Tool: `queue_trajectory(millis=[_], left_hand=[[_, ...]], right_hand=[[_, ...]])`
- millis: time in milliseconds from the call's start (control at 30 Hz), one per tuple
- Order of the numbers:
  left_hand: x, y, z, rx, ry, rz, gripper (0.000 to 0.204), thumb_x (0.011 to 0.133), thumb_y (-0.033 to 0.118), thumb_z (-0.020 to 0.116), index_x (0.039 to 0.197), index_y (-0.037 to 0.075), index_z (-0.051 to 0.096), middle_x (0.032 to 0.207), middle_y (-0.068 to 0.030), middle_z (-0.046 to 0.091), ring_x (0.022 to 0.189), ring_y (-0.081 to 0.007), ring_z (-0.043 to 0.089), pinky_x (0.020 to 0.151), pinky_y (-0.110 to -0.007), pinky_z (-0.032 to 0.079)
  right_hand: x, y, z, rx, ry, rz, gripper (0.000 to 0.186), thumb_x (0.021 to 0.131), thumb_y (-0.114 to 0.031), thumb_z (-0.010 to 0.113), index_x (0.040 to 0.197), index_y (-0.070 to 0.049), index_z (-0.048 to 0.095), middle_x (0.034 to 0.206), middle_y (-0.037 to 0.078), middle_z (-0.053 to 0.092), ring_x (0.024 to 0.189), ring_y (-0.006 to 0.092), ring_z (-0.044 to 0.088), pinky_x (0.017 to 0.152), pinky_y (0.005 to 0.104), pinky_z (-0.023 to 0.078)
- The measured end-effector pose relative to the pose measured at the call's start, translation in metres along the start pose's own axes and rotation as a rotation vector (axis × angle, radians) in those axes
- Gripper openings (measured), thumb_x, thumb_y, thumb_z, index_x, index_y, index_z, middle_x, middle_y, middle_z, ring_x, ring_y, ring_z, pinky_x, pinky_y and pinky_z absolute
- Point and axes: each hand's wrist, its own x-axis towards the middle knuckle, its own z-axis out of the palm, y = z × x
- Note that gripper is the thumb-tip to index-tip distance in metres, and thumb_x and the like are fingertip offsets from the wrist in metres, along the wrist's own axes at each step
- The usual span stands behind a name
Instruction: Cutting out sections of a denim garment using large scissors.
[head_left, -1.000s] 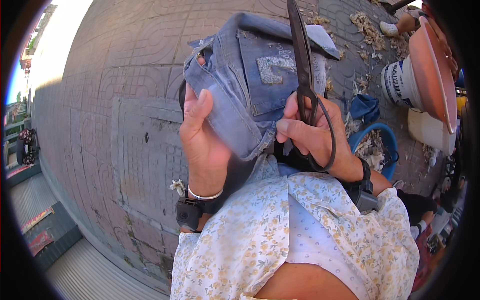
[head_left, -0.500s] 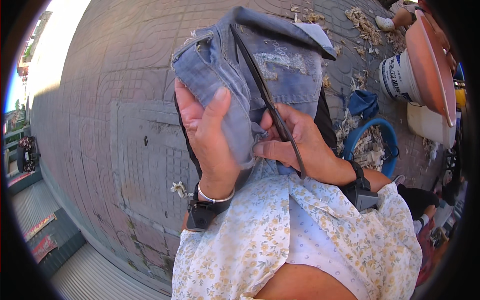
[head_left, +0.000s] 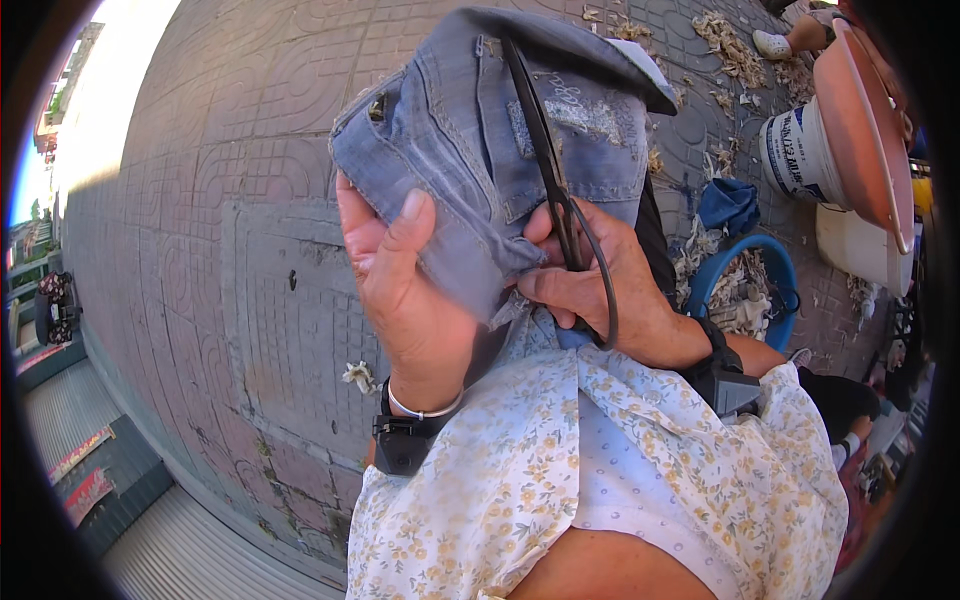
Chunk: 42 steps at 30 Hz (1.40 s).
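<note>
A faded blue denim piece with frayed edges and a glittery pale patch [head_left: 440, 150] lies over the person's lap, held up in front of the floral shirt. The left hand [head_left: 410, 285] has it from the left side, its thumb laid on top and its other fingers curled partly beneath, so the grip is closed on the cloth. A pair of long dark metal scissors [head_left: 553, 175] rests across the denim, blades close together and pointing away from the body. The right hand [head_left: 615, 285] is curled around the scissors, thumb and forefinger bent near the denim's ragged lower edge (whether they also pinch the cloth there, I cannot tell), with one handle loop standing out over the hand. A thin silver-coloured bangle [head_left: 425, 411] circles the left wrist. To the right, a round blue plastic tub [head_left: 782, 275] holds pale fabric scraps [head_left: 738, 300], and a crumpled dark blue cloth [head_left: 729, 205] lies just beside it. Farther off, a wide salmon-pink basin [head_left: 850, 120] stands tilted against a white bucket [head_left: 795, 160]. Patterned paving [head_left: 250, 150] stretches around, with more shreds scattered at the upper right.
</note>
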Motion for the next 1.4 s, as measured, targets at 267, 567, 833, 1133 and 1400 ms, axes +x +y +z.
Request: queue_trajectory(millis=[267,567,833,1133,1400], left_hand=[[0.006,0.003,-0.020,-0.113,-0.014,-0.110,0.050,0.085,-0.001,0.045,0.134,0.001,0.031,0.127,-0.0144,0.048,0.117,-0.0263,0.048,0.100,-0.044,0.038],[0.003,-0.003,-0.022,0.266,0.069,-0.019,0.060,0.079,-0.009,0.055,0.133,0.004,0.031,0.123,-0.0130,0.045,0.104,-0.0199,0.053,0.089,-0.033,0.044],[-0.024,0.026,-0.022,1.046,-0.332,0.355,0.021,0.065,-0.005,0.070,0.084,0.001,0.062,0.095,-0.0127,0.058,0.080,-0.0168,0.057,0.063,-0.028,0.048],[-0.032,0.016,-0.016,1.328,-0.320,0.457,0.018,0.063,-0.001,0.072,0.077,-0.001,0.061,0.081,-0.0106,0.060,0.068,-0.0134,0.054,0.054,-0.023,0.041],[-0.032,0.012,-0.016,1.461,-0.273,0.379,0.012,0.065,-0.006,0.061,0.075,0.000,0.059,0.072,-0.0076,0.059,0.059,-0.0145,0.055,0.052,-0.024,0.042]], right_hand=[[0.001,0.003,-0.002,0.199,-0.007,-0.003,0.035,0.071,0.006,0.062,0.100,-0.006,0.047,0.065,-0.001,0.047,0.046,0.0054,0.041,0.042,0.0209,0.029],[-0.008,-0.002,-0.014,0.380,-0.163,0.007,0.042,0.069,0.000,0.070,0.105,-0.006,0.048,0.073,0.001,0.053,0.049,0.0047,0.045,0.042,0.0196,0.032],[-0.013,-0.002,-0.014,0.297,-0.045,-0.044,0.044,0.066,-0.006,0.075,0.103,-0.006,0.051,0.076,0.001,0.055,0.054,0.0051,0.050,0.046,0.0189,0.038],[-0.012,0.005,-0.004,0.129,0.078,-0.141,0.041,0.069,0.000,0.073,0.103,-0.002,0.051,0.081,0.002,0.057,0.074,0.0066,0.056,0.066,0.0212,0.046],[-0.011,0.012,-0.003,0.040,0.130,-0.217,0.039,0.070,0.002,0.072,0.102,-0.002,0.051,0.081,0.001,0.057,0.073,0.0058,0.055,0.065,0.0201,0.045]])
